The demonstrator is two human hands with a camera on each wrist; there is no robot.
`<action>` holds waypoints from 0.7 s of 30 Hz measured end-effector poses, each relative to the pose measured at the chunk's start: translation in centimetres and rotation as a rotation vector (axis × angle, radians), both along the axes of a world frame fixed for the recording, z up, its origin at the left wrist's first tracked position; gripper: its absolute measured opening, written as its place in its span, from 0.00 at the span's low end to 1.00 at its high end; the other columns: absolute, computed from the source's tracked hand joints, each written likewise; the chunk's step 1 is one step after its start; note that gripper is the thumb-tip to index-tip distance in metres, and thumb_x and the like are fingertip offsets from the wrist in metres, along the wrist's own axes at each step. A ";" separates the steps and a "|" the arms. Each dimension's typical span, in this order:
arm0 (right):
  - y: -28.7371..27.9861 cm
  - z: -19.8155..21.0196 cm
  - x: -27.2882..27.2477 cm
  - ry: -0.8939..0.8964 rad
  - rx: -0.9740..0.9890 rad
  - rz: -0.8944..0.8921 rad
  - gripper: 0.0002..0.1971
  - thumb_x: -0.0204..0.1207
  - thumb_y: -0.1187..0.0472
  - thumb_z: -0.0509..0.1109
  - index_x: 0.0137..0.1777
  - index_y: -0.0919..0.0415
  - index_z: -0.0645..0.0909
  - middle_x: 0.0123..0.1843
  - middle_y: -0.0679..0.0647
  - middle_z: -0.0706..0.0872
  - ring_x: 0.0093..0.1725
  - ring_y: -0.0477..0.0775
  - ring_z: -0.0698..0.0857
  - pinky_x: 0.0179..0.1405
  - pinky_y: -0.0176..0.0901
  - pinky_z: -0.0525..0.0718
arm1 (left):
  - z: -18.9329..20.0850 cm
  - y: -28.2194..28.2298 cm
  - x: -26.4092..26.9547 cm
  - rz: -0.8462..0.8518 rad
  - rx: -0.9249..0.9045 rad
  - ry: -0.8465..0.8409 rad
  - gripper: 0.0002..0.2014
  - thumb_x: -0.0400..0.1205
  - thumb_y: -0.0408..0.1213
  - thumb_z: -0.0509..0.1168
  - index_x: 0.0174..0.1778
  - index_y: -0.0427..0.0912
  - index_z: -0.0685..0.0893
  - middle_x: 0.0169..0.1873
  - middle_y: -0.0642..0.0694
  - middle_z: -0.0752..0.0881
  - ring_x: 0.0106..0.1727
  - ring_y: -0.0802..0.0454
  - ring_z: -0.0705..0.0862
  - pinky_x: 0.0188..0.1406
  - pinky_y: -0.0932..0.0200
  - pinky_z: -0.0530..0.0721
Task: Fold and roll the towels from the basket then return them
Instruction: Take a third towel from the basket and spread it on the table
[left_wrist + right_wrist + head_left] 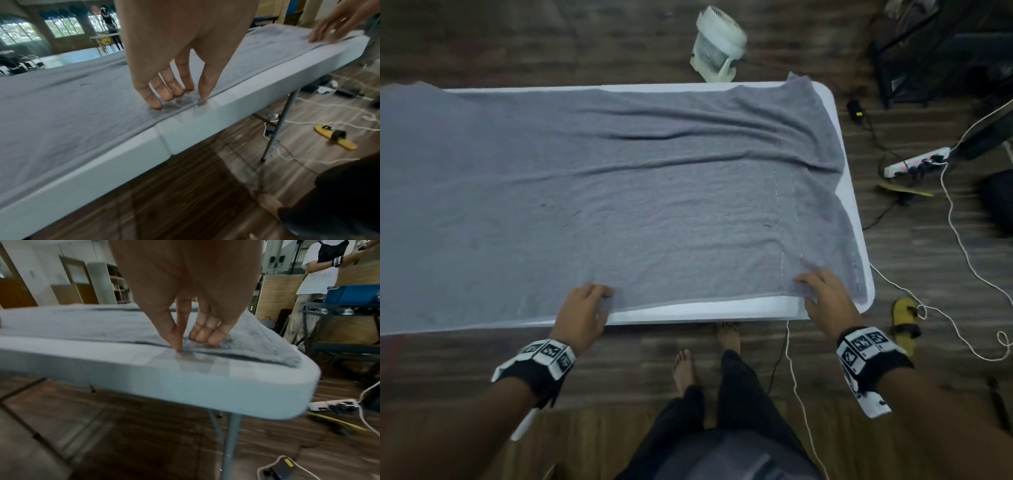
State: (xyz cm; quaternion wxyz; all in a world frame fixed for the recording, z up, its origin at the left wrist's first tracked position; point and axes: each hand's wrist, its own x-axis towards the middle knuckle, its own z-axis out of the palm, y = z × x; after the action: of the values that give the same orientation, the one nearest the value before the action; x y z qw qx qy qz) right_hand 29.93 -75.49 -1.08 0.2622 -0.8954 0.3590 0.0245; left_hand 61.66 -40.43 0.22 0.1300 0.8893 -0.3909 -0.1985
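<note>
A large grey towel (619, 188) lies spread, with a few wrinkles, over most of a white folding table (705, 310). Its near hem runs just inside the table's front edge. My left hand (604, 301) rests on that hem near the middle. In the left wrist view the left hand (180, 100) has its fingertips (156, 104) on the towel (72, 105) and its thumb at the hem. My right hand (806, 289) is at the hem near the right corner. In the right wrist view the right hand (191, 344) pinches the slightly lifted towel (82, 324). No basket is in view.
On the wooden floor beyond the table lies a white fan (717, 44). To the right are a power strip (914, 162), a white cable (962, 246), a yellow sandal (905, 322) and a black rack (945, 51). Another person (320, 272) stands behind the table's right end.
</note>
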 end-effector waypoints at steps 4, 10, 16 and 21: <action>0.0 0.7 0.8 0.031 0.007 -0.019 0.15 0.69 0.77 0.71 0.55 0.64 0.85 0.52 0.60 0.85 0.56 0.63 0.82 0.58 0.53 0.80 | 0.3 1.3 1.2 -0.085 -0.019 -0.040 0.13 0.68 0.19 0.75 0.46 0.36 0.86 0.41 0.39 0.85 0.40 0.34 0.82 0.36 0.44 0.83; 0.3 2.0 0.7 0.143 0.085 -0.086 0.10 0.70 0.72 0.73 0.50 0.62 0.86 0.50 0.55 0.84 0.50 0.58 0.83 0.53 0.45 0.79 | 1.0 0.4 2.0 -0.113 0.021 -0.059 0.06 0.73 0.22 0.71 0.42 0.35 0.88 0.35 0.38 0.86 0.38 0.35 0.85 0.36 0.45 0.83; 4.6 3.3 -3.9 0.172 0.096 -0.100 0.12 0.68 0.72 0.77 0.44 0.55 0.82 0.46 0.51 0.83 0.45 0.53 0.82 0.49 0.43 0.78 | 2.1 3.7 0.0 -0.198 -0.007 0.042 0.08 0.77 0.39 0.60 0.40 0.41 0.84 0.32 0.45 0.83 0.35 0.40 0.83 0.34 0.52 0.82; 7.0 3.1 -3.9 0.518 0.199 -0.139 0.06 0.82 0.64 0.67 0.57 0.60 0.80 0.59 0.54 0.82 0.61 0.58 0.82 0.63 0.48 0.78 | 1.9 3.9 -2.0 -0.121 0.126 0.219 0.13 0.81 0.37 0.61 0.58 0.42 0.86 0.50 0.42 0.89 0.53 0.40 0.86 0.52 0.51 0.82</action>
State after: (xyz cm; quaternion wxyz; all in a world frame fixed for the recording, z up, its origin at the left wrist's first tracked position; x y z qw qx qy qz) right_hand 26.03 -68.45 2.01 0.2495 -0.8023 0.4706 0.2695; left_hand 59.62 -36.48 2.11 0.1038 0.8434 -0.4141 -0.3261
